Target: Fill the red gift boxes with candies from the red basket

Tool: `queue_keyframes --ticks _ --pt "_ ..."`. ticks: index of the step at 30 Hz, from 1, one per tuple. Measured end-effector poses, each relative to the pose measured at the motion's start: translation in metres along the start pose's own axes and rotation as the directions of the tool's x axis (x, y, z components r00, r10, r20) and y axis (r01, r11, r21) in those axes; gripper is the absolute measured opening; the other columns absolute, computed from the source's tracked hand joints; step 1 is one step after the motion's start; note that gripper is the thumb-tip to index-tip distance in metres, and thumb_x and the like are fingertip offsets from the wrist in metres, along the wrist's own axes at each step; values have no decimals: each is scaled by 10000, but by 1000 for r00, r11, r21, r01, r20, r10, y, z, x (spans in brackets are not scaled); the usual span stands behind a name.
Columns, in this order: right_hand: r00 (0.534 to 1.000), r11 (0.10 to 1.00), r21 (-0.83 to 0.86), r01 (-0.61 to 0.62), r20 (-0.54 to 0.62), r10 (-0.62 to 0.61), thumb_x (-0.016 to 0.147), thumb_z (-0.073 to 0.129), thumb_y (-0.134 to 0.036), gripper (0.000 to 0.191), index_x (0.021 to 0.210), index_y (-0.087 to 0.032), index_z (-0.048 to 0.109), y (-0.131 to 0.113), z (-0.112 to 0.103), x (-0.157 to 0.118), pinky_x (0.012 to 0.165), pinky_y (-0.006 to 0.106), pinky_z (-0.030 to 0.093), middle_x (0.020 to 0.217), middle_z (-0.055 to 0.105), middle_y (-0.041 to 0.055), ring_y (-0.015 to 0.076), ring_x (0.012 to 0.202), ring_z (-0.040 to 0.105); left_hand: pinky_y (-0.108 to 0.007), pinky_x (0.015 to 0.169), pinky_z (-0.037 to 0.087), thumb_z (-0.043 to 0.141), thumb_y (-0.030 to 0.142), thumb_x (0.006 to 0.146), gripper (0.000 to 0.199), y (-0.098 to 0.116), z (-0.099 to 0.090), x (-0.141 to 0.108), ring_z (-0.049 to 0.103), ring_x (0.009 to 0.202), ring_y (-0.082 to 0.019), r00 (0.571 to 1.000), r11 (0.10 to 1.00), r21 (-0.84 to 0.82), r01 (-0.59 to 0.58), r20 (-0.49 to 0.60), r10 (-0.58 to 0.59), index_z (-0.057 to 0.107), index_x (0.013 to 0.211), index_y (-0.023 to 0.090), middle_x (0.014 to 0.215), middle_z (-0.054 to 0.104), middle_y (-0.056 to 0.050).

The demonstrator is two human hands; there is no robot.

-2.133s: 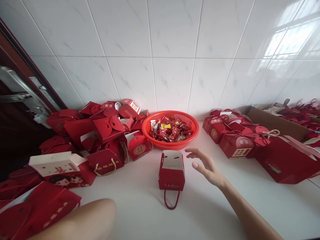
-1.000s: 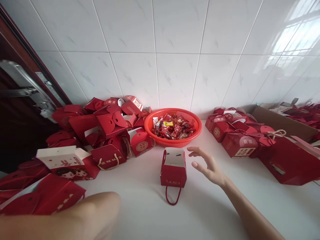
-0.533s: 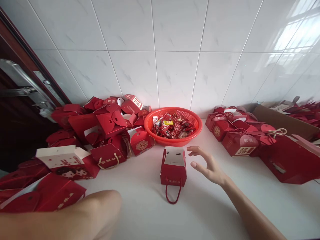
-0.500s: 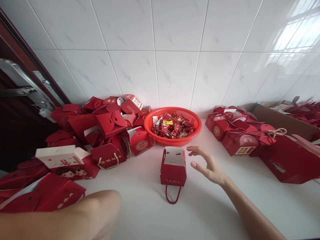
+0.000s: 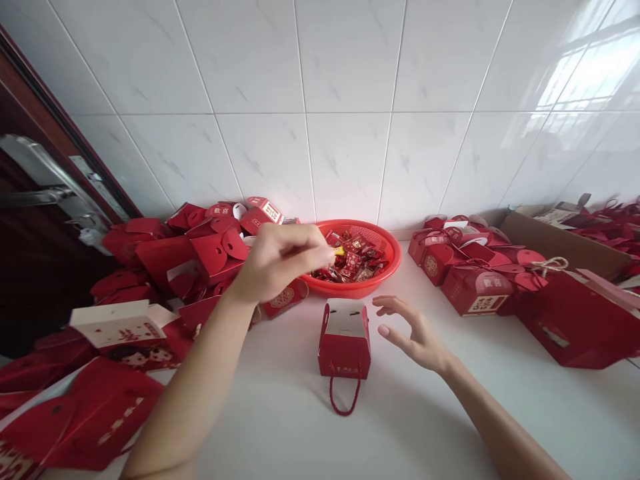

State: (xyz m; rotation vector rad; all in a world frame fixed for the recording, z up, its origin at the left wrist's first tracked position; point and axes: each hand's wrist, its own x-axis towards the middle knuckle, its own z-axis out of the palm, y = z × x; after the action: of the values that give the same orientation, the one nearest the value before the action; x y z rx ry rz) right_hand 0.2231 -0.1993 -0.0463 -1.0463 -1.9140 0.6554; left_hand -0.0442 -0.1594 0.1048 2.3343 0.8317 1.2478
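Note:
A small red gift box stands on the white counter with its top flaps up, its pale inside showing and a dark red cord handle lying in front. Just right of it hovers my right hand, fingers curved and apart, nothing in them. My left hand is over the left side of a red plastic basket. Its thumb and fingers are drawn together in a pinch, slightly blurred; anything between them is hidden. Wrapped sweets lie in the basket, mostly red, with a yellow one by my left fingertips.
Many red gift boxes are heaped on the left, some with lids up. More red boxes stand at the right beside a brown carton. A tiled wall rises behind the counter, and a door handle is far left.
My left hand has come into view and reached over the basket; earlier only a bent arm showed at lower left. My right hand and the open box have stayed put.

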Motion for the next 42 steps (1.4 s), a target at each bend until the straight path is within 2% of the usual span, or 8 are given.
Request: queue_keyframes --ticks 3,7,10,18,20,26,37,42 --pt "1000 1000 -16 -11 -5 11 919 578 -478 351 1179 -244 595 2 1 1 862 406 537 1150 661 100 241 961 663 -255 628 494 612 323 817 182 -50 16 34 637 669 -156 938 963 176 206 246 -246 732 774 193 721 691 -9" --pt "1000 999 -34 -21 4 21 920 573 -487 356 1178 -242 588 2 2 2 841 394 543 1133 665 99 235 945 667 -237 716 504 677 144 620 494 -114 43 60 681 910 -215 658 825 521 218 546 -519 742 1103 225 1053 736 -47" --pt "1000 999 -45 -21 20 22 924 569 -488 361 1185 -239 579 2 4 2 841 395 543 1140 659 102 231 947 663 -247 724 491 726 140 537 661 -134 64 66 663 972 -245 556 765 627 149 587 -589 712 1187 261 1194 698 -66" --pt "999 998 -64 3 38 0 936 568 -462 338 1185 -234 575 4 7 1 825 383 548 1174 646 110 216 928 665 -266 574 386 691 266 656 92 -158 78 74 567 619 -178 658 784 566 254 493 -569 706 684 179 623 617 -11" --pt "999 998 -60 9 34 -7 939 566 -454 326 1181 -236 579 4 8 1 818 380 553 1183 646 113 213 918 671 -268 562 368 660 312 702 162 -163 74 71 532 585 -164 695 806 503 312 457 -554 656 617 174 564 567 4" --pt "1000 999 -51 -13 7 13 940 558 -456 305 1155 -243 596 2 7 2 787 386 564 1156 661 112 217 883 687 -272 610 432 628 339 726 196 -166 66 63 587 678 -170 750 839 223 496 377 -543 689 807 172 703 658 -12" --pt "998 997 -51 -54 -38 52 943 537 -441 268 1118 -252 608 4 6 4 663 328 560 1111 677 96 212 844 695 -293 743 527 668 238 725 135 -153 75 60 661 882 -192 674 687 -104 719 345 -653 689 843 175 902 718 -53" --pt "989 995 7 -101 -112 102 931 551 -462 283 1105 -250 619 6 7 4 785 377 560 1053 706 77 211 826 700 -303 791 547 718 275 760 252 -140 76 62 665 950 -196 705 654 -265 708 305 -640 703 980 152 1095 713 -98"
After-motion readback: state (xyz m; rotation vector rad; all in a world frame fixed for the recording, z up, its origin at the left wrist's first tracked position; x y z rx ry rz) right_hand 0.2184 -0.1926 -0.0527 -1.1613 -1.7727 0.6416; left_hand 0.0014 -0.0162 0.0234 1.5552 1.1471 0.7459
